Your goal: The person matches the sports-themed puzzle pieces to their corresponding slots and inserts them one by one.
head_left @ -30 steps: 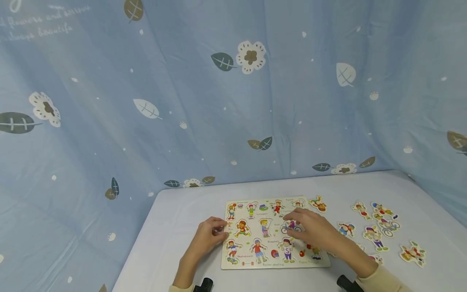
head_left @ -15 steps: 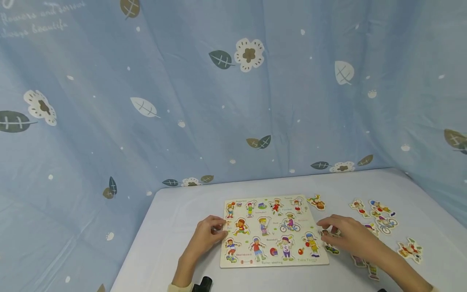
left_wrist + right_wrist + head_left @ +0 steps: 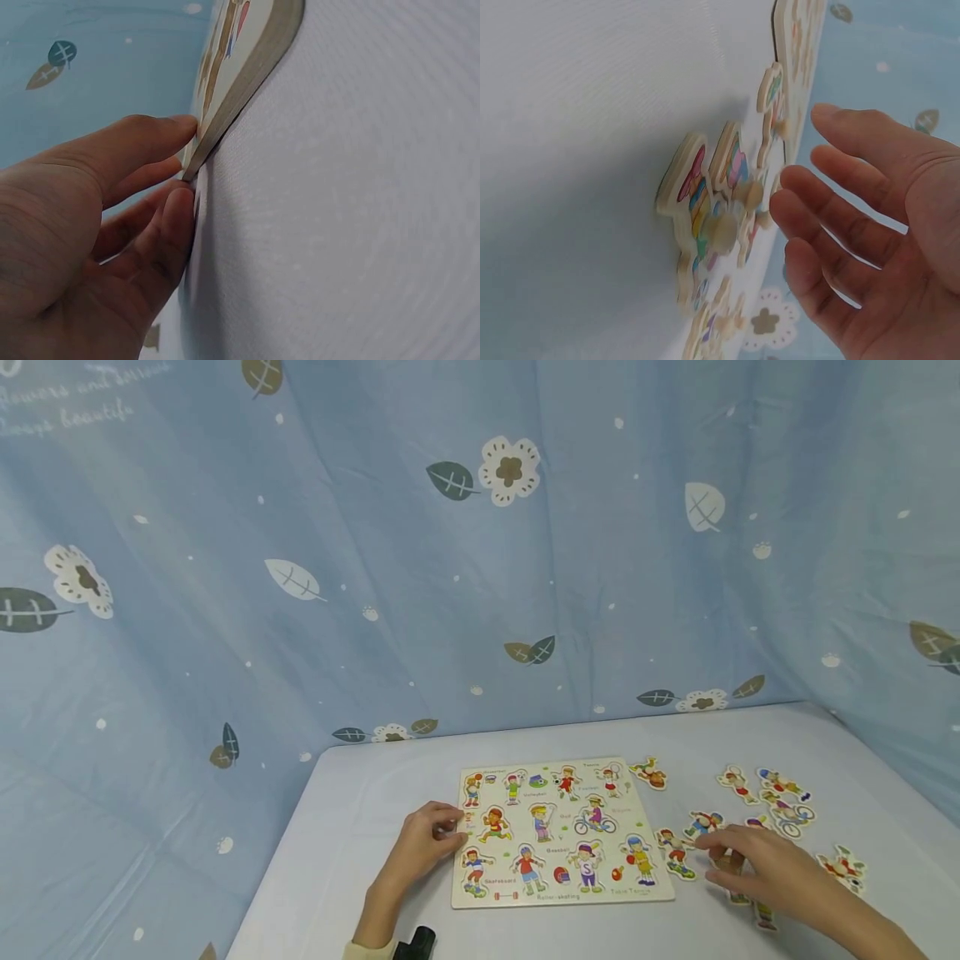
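Blue curtain [image 3: 375, 535], printed with leaves and flowers, backs the white-covered table [image 3: 352, 827]. Puzzle board [image 3: 468, 900] lies flat, centrally on the table. Right hand [image 3: 772, 868]: above loose knobbed pieces [image 3: 697, 214] to the board's right; fingers parted, loosely curved. Left hand [image 3: 423, 843]: fingers relaxed, touching the board's left edge. Skateboarder piece [image 3: 675, 856]: just beside the board's right edge.

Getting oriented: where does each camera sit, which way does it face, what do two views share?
Head: worn there, facing forward and down at board, loose pieces, curtain; left grip, right grip, forearms show.
Left wrist: worn there, facing left grip at board's edge.
Right wrist: worn there, facing right grip near loose pieces.
Shared: head and left wrist show board and left grip.
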A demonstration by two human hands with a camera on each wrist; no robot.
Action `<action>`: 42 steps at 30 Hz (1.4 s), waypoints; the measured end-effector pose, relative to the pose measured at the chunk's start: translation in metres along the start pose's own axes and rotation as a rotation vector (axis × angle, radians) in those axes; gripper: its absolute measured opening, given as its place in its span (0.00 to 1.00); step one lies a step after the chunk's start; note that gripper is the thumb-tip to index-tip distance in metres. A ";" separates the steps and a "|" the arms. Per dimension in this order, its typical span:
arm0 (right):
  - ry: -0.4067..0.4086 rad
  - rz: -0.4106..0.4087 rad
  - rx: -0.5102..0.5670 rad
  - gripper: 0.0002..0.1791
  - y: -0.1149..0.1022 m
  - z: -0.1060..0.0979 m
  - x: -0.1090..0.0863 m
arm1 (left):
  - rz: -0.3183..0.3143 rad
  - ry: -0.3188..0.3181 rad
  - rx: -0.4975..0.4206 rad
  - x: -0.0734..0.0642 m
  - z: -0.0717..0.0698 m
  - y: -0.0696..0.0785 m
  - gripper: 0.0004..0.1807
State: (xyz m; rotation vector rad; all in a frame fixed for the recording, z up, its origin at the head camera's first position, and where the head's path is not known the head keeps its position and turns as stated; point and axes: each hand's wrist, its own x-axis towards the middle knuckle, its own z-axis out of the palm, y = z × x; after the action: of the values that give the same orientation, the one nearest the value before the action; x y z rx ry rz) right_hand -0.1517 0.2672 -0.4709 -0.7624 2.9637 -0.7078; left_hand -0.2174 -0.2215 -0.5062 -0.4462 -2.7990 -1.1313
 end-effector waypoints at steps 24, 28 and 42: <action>-0.187 0.147 0.073 0.10 0.030 0.000 -0.039 | -0.007 -0.007 -0.005 -0.002 0.002 -0.001 0.17; -0.185 0.144 0.068 0.09 0.032 0.000 -0.040 | -0.008 -0.008 -0.007 -0.002 0.001 -0.001 0.17; -0.201 0.124 0.098 0.07 0.038 0.000 -0.038 | -0.006 -0.013 -0.024 -0.001 -0.001 -0.002 0.18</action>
State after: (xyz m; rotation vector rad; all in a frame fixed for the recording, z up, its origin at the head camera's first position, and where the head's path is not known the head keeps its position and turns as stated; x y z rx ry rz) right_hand -0.1353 0.3145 -0.4916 -0.5980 2.7455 -0.7163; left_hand -0.2172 -0.2237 -0.5073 -0.4499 -2.8022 -1.1691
